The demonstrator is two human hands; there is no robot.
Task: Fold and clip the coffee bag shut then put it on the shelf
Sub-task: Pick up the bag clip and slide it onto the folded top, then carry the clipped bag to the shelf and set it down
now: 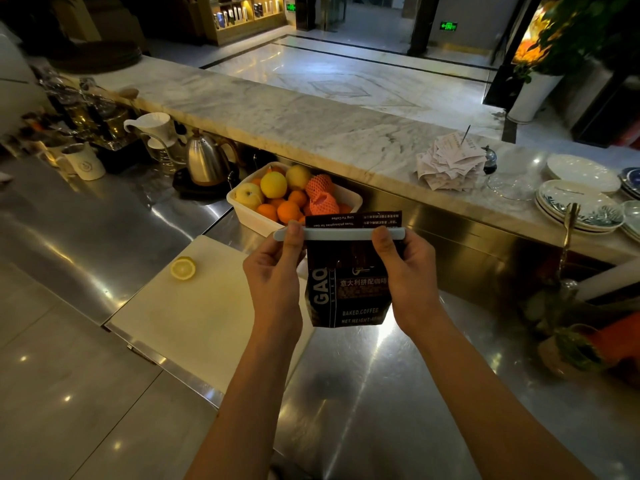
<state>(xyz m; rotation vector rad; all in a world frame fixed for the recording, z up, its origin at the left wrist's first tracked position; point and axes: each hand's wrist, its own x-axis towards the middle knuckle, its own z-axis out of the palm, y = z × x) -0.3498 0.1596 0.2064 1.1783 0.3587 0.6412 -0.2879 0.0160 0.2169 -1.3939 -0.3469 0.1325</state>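
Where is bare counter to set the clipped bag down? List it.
Free: white cutting board right of the lemon half; steel counter below the coffee bag. Crowded: fruit tub behind, kettle and cups at left, plates at right.

Dim bar area, warm low light. Stainless steel worktop [363, 393] in front, glare spots on it. Raised grey-veined marble counter [277, 112] runs diagonally behind it. Beyond: polished marble floor [346, 71] with dark inlay borders. Lit display shelving [242, 12] far back left. Two green exit signs [449, 26] glowing. Potted plant in a white planter [530, 98] at right. Pale tiled floor [52, 375] lower left.
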